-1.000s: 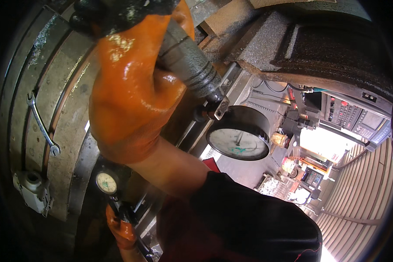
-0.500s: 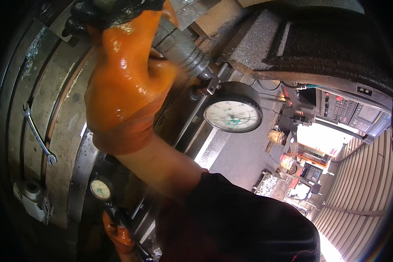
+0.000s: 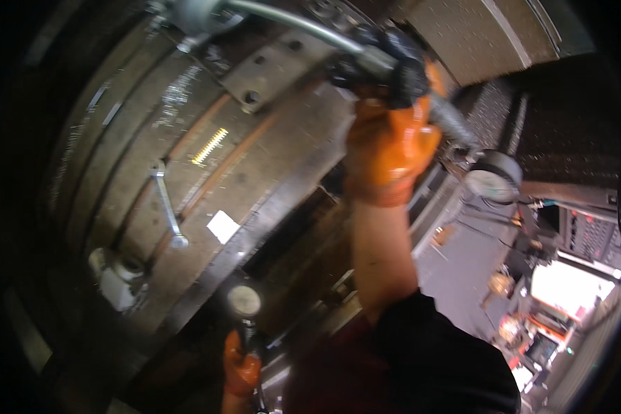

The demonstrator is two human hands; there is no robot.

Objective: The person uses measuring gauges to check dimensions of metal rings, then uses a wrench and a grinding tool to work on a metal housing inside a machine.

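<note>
On the slotted bed lie a wrench, a yellow ribbed piece and a white card. The left hand, gloved in orange, has its fingers curled around the stem of a small gauge, its round face upward of the glove; that hand is low, its forearm cut off by the lower edge. The right hand, blurred, is wrapped around the grey grip of a large gauge, black fingertips folded over it. Its bare forearm rises nearly straight from a dark sleeve. The gauge's rod slants to the upper left, its dial to the lower right.
</note>
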